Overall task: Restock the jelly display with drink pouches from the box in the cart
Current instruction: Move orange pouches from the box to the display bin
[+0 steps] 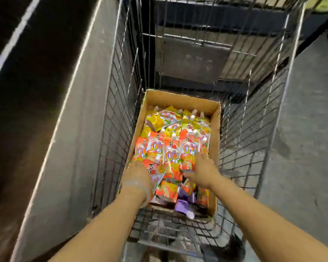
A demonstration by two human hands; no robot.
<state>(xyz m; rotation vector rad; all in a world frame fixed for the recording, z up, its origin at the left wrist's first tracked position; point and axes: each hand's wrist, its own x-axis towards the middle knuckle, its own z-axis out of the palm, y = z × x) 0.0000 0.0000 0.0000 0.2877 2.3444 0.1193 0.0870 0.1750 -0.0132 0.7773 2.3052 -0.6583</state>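
Reaching into the cardboard box lying in the wire cart, the left hand and right hand are pressing against a row of orange drink pouches; whether fingers are closing is unclear.

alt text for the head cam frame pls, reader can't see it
Both hands, left hand and right hand, reach into an open cardboard box of orange and yellow drink pouches inside a wire shopping cart. A few purple pouches lie at the near end.
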